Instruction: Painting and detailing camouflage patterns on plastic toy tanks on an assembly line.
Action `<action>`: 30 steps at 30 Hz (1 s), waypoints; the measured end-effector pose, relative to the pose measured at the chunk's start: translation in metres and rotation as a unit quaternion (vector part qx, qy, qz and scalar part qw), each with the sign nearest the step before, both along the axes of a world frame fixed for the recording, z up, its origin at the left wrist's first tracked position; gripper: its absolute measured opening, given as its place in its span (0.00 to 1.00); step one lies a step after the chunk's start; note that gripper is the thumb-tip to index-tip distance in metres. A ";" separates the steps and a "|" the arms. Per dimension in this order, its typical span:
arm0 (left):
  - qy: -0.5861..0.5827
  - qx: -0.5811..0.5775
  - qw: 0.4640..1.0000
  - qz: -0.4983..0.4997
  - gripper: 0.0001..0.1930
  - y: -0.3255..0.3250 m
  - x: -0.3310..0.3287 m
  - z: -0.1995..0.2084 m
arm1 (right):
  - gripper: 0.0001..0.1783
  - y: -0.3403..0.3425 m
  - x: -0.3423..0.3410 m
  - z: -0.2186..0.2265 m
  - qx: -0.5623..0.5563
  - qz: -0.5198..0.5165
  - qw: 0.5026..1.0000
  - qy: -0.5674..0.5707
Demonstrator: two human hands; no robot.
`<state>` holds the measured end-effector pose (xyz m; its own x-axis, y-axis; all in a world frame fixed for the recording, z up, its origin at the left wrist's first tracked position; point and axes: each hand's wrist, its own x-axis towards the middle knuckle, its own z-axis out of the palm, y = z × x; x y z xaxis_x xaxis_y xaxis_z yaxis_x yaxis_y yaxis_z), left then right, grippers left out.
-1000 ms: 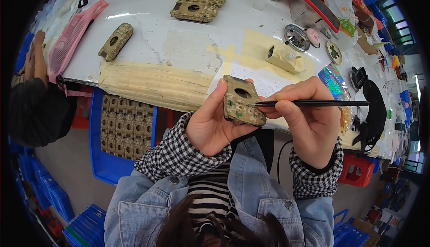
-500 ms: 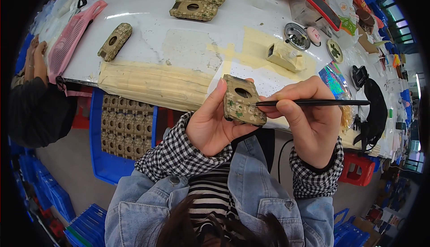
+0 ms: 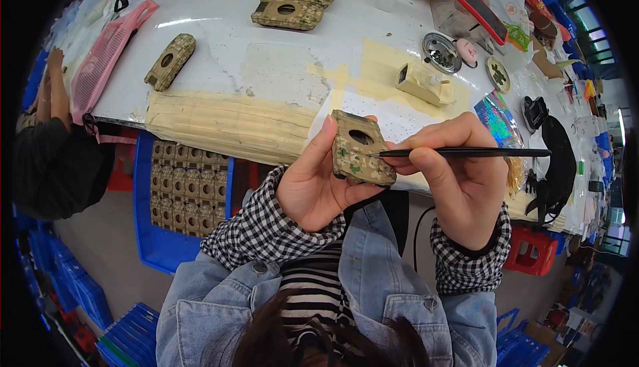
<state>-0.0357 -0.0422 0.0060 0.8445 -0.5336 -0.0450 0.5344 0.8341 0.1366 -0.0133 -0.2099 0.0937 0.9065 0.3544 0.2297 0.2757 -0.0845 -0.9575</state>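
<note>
My left hand (image 3: 313, 190) holds a camouflage-painted toy tank hull (image 3: 359, 148), its round hole facing up and thumb on its left edge. Pinched in my right hand (image 3: 459, 174) is a thin black-handled paintbrush (image 3: 492, 152); its tip meets the hull's right side, where green and pale patches show. On the table to the left lies another camouflage hull (image 3: 171, 62). Several more stand in a row (image 3: 287, 14) at the far side. A metal dish (image 3: 441, 52) with dark bits inside and a round lid with green paint (image 3: 497, 74) sit right of my hands.
A blue crate (image 3: 154, 250) full of hulls stands below the table's left edge. A pale boxy block (image 3: 423, 82) rests on masking tape beyond my hands. A red-cased phone (image 3: 470, 7) leans at the far right. Another person's arm (image 3: 53, 90) shows at left, beside a pink mesh basket (image 3: 110, 60).
My hands, the hull and the brush stay almost where they were, with only a tiny shift of the brush. The other person's hands at the left have moved slightly.
</note>
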 end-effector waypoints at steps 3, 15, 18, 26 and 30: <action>0.000 -0.061 0.998 0.006 0.32 0.000 -0.001 -0.008 | 0.06 0.000 0.000 0.000 -0.003 0.000 1.000 0.001; 0.010 -0.018 1.000 0.004 0.30 0.000 0.000 -0.004 | 0.06 -0.001 0.001 -0.001 0.007 -0.003 1.000 0.015; 0.020 0.041 0.999 0.000 0.27 -0.001 0.000 0.005 | 0.06 -0.002 0.000 -0.001 -0.001 -0.003 1.000 0.010; 0.027 0.048 0.998 0.004 0.27 -0.001 0.000 0.005 | 0.07 -0.006 0.002 0.002 -0.057 0.041 0.997 -0.017; 0.019 0.037 0.999 0.001 0.27 0.000 0.000 0.004 | 0.07 -0.007 0.002 0.002 -0.061 0.034 0.998 -0.009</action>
<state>-0.0353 -0.0425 0.0102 0.8422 -0.5263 -0.1168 0.5391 0.8234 0.1769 -0.0110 -0.2168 0.0953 0.8755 0.4416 0.1962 0.3010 -0.1807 -0.9364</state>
